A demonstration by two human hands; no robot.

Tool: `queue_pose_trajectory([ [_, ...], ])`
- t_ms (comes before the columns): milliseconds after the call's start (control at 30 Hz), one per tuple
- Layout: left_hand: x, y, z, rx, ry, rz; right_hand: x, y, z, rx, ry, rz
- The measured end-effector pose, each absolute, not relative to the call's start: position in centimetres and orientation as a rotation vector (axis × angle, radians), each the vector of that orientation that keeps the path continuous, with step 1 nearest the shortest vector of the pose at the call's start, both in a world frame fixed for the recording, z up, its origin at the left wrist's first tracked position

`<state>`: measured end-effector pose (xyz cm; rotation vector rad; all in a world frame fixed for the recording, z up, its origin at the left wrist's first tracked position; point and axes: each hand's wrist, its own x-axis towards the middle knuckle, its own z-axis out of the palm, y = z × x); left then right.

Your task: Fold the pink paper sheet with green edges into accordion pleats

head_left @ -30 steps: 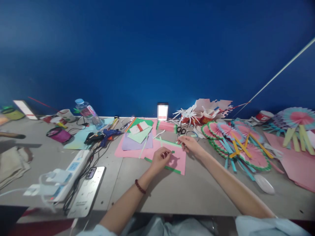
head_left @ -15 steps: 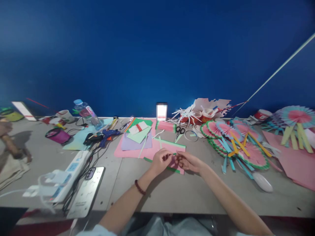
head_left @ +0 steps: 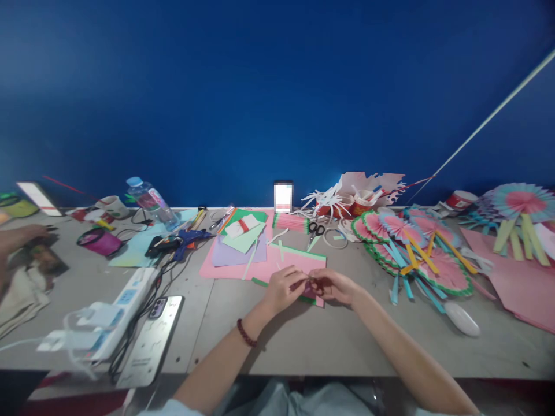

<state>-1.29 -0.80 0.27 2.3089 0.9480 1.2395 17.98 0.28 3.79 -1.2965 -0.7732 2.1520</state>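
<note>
My left hand [head_left: 284, 287] and my right hand [head_left: 336, 287] meet fingertip to fingertip at the middle of the table. Both are closed in a pinch, and the small thing between them is mostly hidden by the fingers. Under them lies a pink paper sheet [head_left: 299, 263] with green edges. Pale paper strips [head_left: 281, 249] rest on that sheet. Just beyond are black-handled scissors [head_left: 316, 230] and a folded pink paper bundle [head_left: 290, 223] with green ends. To the left, purple paper [head_left: 238, 255] and a light green sheet [head_left: 245, 241] lie stacked on larger pink paper.
Pleated paper fans [head_left: 446, 275] and a white spoon-like piece [head_left: 462, 319] lie right. Left are a phone [head_left: 151, 342], power strip [head_left: 125, 312], blue glue gun [head_left: 188, 240] and bottle [head_left: 151, 202]. Another person's hand [head_left: 26, 234] is at far left.
My hands have drawn closer together, and the green bit that showed between my fingertips is now covered. The other person's hand has reached further in at the left.
</note>
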Motion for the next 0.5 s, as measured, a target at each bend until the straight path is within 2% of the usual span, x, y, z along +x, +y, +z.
queue_pose_trajectory([
  [233,-1.2,-0.8,0.0,2.306,1.072,1.190,18.4,0.7,2.5,-1.329,-1.101,1.951],
  [500,-1.2,0.2,-1.4,2.489,0.946,0.942,19.8,-1.8,0.4,-1.444,-1.547,0.953],
])
